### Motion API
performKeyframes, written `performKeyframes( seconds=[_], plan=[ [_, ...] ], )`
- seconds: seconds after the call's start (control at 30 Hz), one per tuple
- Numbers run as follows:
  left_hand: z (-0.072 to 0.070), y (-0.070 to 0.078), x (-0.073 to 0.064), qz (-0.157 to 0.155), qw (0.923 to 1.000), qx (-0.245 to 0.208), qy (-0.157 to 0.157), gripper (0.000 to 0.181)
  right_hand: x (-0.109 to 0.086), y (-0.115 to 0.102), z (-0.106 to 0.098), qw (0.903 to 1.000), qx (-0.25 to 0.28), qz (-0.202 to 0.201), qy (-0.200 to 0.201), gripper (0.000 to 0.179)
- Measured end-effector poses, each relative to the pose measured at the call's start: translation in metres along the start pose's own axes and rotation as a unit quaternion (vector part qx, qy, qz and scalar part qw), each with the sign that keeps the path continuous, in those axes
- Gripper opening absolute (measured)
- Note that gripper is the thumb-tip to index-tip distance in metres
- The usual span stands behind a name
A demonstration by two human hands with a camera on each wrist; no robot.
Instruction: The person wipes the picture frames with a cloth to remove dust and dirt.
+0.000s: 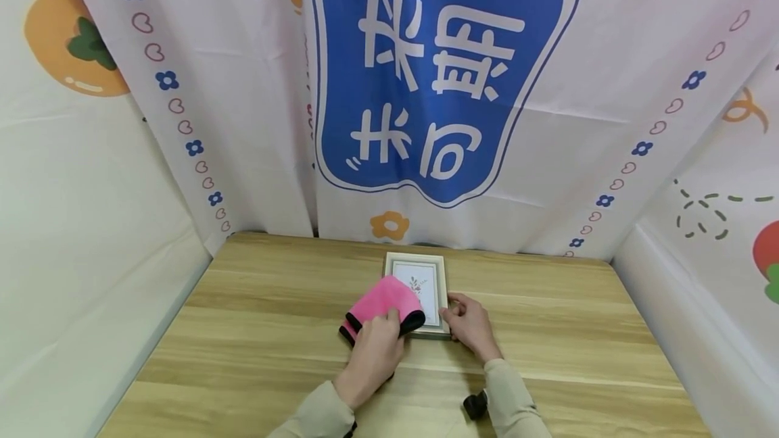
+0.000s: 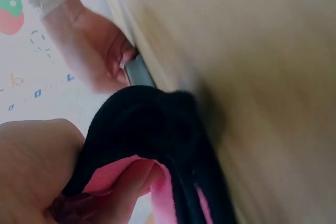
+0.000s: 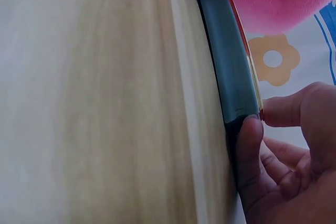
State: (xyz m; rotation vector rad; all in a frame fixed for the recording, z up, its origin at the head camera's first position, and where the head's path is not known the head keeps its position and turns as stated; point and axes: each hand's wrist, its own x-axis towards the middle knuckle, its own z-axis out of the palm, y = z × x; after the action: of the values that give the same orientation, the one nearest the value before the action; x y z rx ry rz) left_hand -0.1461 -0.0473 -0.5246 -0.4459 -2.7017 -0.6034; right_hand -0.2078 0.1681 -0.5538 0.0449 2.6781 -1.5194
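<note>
A pale picture frame (image 1: 431, 292) with a small plant print lies on the wooden table. My left hand (image 1: 376, 351) grips a folded pink cloth (image 1: 383, 299) with black edging, which covers the frame's lower left part in the head view. In the left wrist view the cloth's black border (image 2: 142, 108) loops over the fingers. My right hand (image 1: 470, 324) holds the frame by its lower right corner. Close up in the right wrist view, thumb and finger pinch the corner of the frame's dark greenish side (image 3: 231, 66).
The wooden table (image 1: 274, 330) reaches back to a white printed curtain (image 1: 268, 113) with a blue panel. White fabric walls stand at left and right. A small black object (image 1: 475, 405) is beside the right forearm, near the table's front.
</note>
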Motion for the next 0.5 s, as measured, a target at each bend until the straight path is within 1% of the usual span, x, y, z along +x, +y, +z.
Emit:
performKeyframes(
  seconds=[0.1,0.23,0.33,0.5],
  plan=[
    [0.005,0.007,0.001,0.001,1.0,0.002,0.005,0.027,0.001,0.0,0.0,1.0,-0.003,-0.001,0.002,0.047],
    [0.012,0.016,0.003,-0.005,0.9999,-0.008,0.008,0.026,0.002,-0.001,-0.001,1.0,-0.005,0.003,0.004,0.047],
    [0.018,0.023,0.006,-0.003,0.9998,-0.021,0.007,0.025,0.002,-0.001,-0.001,0.9999,-0.011,-0.002,0.008,0.046],
    [0.029,0.032,0.01,0.003,0.9985,-0.05,0.023,0.023,0.001,0.0,0.0,0.9996,-0.013,-0.017,0.019,0.043]
  ],
)
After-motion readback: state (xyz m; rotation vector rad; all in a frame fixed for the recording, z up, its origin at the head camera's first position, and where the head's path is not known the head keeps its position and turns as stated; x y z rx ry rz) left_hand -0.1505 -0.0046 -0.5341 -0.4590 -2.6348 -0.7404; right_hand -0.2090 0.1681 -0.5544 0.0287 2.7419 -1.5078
